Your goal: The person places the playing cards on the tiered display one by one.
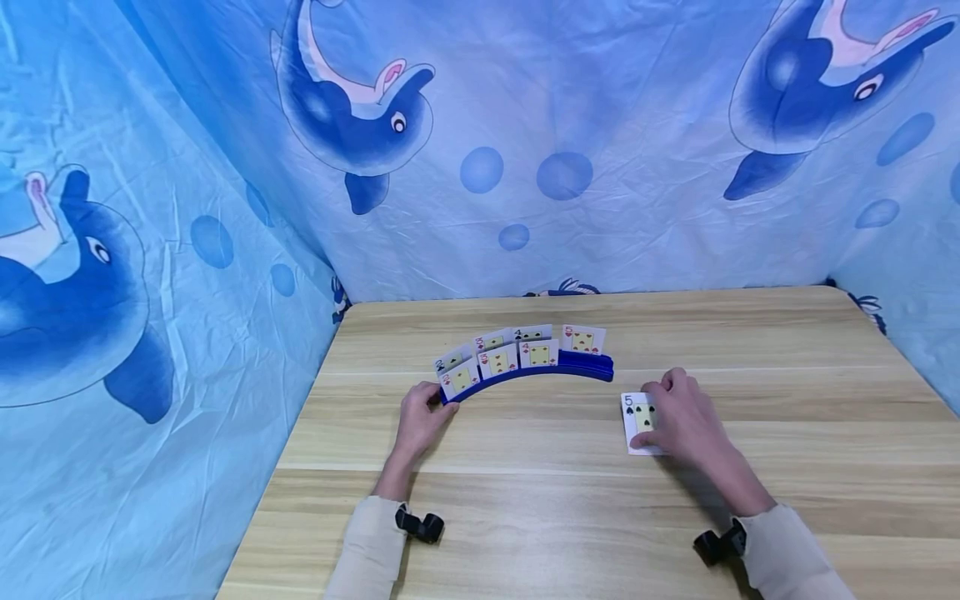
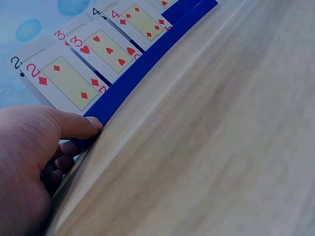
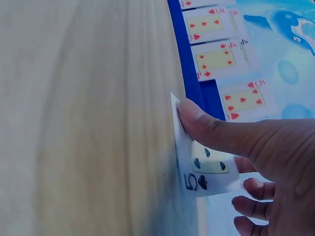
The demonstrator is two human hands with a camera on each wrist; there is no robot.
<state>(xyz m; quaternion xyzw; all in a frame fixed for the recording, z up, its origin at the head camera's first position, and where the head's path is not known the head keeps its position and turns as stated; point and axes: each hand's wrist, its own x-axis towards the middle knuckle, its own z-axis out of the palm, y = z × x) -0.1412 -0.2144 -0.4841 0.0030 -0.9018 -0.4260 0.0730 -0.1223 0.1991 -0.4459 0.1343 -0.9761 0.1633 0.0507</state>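
Note:
A curved blue card holder stands on the table with playing cards in two rows. In front are the two of diamonds, three of hearts and four of diamonds. Behind them show a black two, a red three, a black four and, at the right, the five of hearts. My left hand pinches the holder's left end, thumb on its front edge. Right of the holder, my right hand pinches a five of spades between thumb and fingers.
The light wood table runs back to a blue dolphin-print curtain, which also hangs along the left side. Black wrist cameras sit on both sleeves.

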